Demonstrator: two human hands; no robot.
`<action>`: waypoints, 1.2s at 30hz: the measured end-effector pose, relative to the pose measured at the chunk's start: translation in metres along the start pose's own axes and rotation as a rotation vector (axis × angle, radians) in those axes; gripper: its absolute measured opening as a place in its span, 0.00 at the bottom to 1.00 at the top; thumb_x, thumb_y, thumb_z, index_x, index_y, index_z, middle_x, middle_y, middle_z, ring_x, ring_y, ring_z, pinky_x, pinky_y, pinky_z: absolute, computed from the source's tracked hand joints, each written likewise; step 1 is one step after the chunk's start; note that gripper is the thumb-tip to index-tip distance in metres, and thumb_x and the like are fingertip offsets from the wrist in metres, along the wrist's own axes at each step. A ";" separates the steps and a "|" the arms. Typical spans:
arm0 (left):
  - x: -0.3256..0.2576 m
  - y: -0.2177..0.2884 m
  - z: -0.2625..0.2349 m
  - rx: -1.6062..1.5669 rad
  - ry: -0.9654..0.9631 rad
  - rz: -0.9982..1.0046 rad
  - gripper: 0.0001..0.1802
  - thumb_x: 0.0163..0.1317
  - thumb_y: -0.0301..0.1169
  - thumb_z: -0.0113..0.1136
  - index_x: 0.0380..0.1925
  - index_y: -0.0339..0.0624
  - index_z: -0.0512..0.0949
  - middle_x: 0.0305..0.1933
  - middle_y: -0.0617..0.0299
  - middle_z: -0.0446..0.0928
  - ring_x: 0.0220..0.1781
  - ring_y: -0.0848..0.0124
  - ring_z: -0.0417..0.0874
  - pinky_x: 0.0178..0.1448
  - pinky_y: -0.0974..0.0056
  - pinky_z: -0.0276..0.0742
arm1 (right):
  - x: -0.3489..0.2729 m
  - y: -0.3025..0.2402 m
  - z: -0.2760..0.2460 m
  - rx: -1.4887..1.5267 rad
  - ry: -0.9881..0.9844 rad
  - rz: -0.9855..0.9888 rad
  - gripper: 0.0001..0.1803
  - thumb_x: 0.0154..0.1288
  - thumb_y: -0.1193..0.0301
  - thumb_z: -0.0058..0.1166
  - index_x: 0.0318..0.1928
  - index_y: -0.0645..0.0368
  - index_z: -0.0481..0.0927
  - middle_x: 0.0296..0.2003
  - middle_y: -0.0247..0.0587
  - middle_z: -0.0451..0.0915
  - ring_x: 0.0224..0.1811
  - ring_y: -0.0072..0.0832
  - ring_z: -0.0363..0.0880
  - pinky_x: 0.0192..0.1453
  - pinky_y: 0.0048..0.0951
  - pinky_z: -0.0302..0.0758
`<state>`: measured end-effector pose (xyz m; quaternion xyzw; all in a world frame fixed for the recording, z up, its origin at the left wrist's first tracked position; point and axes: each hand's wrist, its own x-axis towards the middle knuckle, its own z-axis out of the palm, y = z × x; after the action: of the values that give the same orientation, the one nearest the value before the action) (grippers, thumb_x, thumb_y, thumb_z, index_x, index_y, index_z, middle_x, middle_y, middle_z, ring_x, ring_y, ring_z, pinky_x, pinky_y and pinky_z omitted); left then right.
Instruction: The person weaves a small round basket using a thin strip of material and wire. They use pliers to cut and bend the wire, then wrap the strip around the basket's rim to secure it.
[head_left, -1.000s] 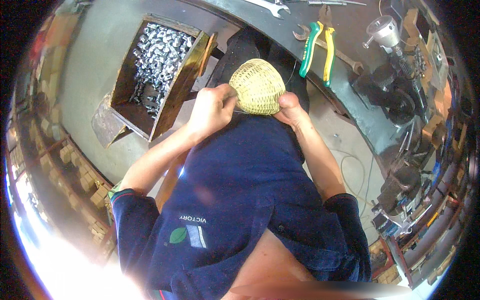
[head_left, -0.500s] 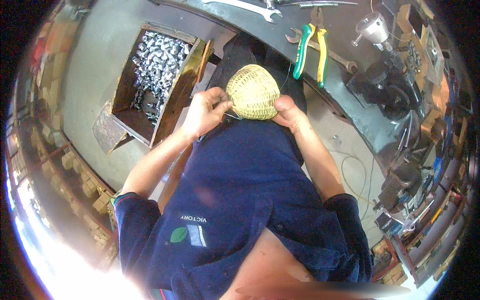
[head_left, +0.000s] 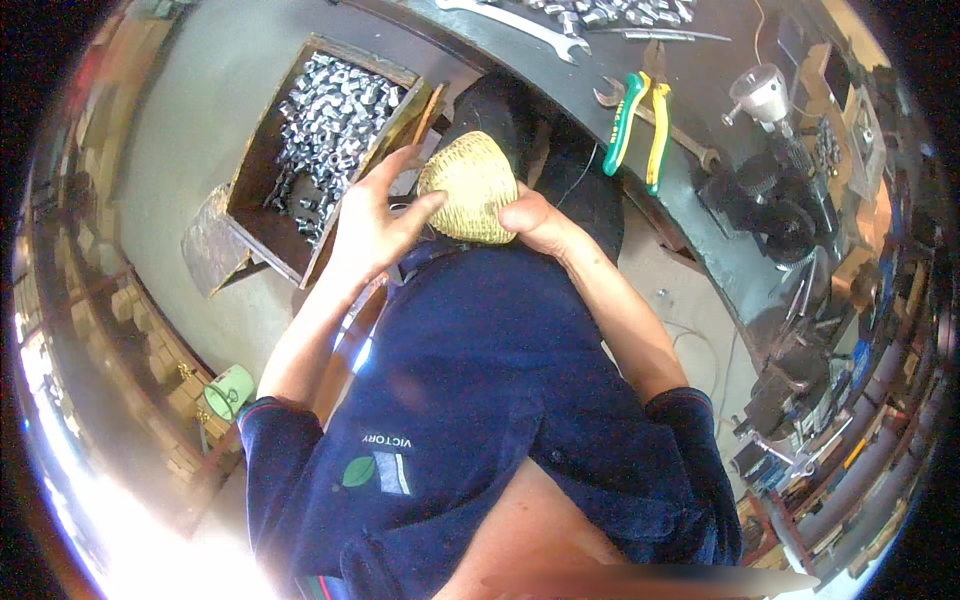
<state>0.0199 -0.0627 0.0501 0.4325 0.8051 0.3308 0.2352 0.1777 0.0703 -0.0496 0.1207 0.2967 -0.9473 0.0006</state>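
A small round woven basket (head_left: 468, 190), pale yellow, is held tilted over my lap. My right hand (head_left: 540, 222) grips its right edge, the thumb lying on the outer weave and the fingers mostly hidden behind. At the basket's left side is my left hand (head_left: 380, 215), its thumb and fingers spread wide. The thumb tip comes up to the weave; whether it touches I cannot tell. What lies inside the basket is turned out of sight.
Left of my knees, a wooden box (head_left: 272, 195) holds many shiny metal fittings (head_left: 335, 125). On the dark bench (head_left: 735, 270) lie green-and-yellow pliers (head_left: 622, 130), a rusty wrench (head_left: 685, 145), a silver wrench (head_left: 520, 28), more fittings (head_left: 625, 14) and a metal cup-shaped part (head_left: 762, 95).
My left hand has gone from a pinch at the basket's edge to spread fingers. The basket has shifted left and tilted in my right hand. More fittings show on the bench as the view shifts.
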 end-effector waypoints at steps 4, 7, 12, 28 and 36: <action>0.014 0.033 0.022 0.227 -0.002 0.035 0.47 0.50 0.57 0.61 0.59 0.30 0.62 0.55 0.39 0.71 0.56 0.47 0.73 0.59 0.53 0.70 | 0.001 -0.002 -0.014 -0.297 -0.038 0.075 0.44 0.40 0.60 0.66 0.60 0.64 0.66 0.56 0.40 0.72 0.58 0.28 0.70 0.64 0.30 0.65; 0.023 0.038 0.057 0.457 0.066 0.230 0.43 0.51 0.57 0.59 0.57 0.33 0.66 0.56 0.36 0.68 0.60 0.43 0.69 0.63 0.51 0.65 | -0.008 -0.013 0.011 -0.485 0.185 0.001 0.32 0.41 0.70 0.60 0.53 0.61 0.74 0.50 0.38 0.76 0.52 0.25 0.73 0.59 0.29 0.69; 0.030 0.025 0.061 0.356 -0.030 0.226 0.39 0.51 0.53 0.61 0.57 0.35 0.67 0.56 0.38 0.68 0.60 0.45 0.69 0.63 0.52 0.65 | -0.004 -0.004 -0.005 -0.293 0.098 0.013 0.22 0.45 0.75 0.53 0.46 0.61 0.79 0.43 0.36 0.80 0.46 0.21 0.76 0.54 0.27 0.72; -0.051 0.008 0.032 0.246 0.292 -0.030 0.42 0.47 0.31 0.69 0.62 0.33 0.59 0.57 0.41 0.68 0.57 0.52 0.73 0.60 0.58 0.69 | 0.046 -0.004 0.036 -0.842 0.118 -0.165 0.23 0.44 0.78 0.49 0.46 0.61 0.78 0.41 0.39 0.81 0.47 0.23 0.76 0.54 0.25 0.72; -0.016 0.014 0.006 0.518 0.408 0.142 0.52 0.45 0.48 0.68 0.64 0.34 0.54 0.65 0.37 0.55 0.67 0.43 0.57 0.66 0.38 0.51 | 0.066 -0.026 0.060 -0.554 0.134 -0.412 0.25 0.44 0.79 0.47 0.48 0.62 0.77 0.43 0.38 0.80 0.47 0.24 0.77 0.53 0.24 0.73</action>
<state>0.0401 -0.0689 0.0583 0.4577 0.8608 0.2103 -0.0724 0.0977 0.0626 -0.0022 0.1154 0.5599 -0.8010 -0.1774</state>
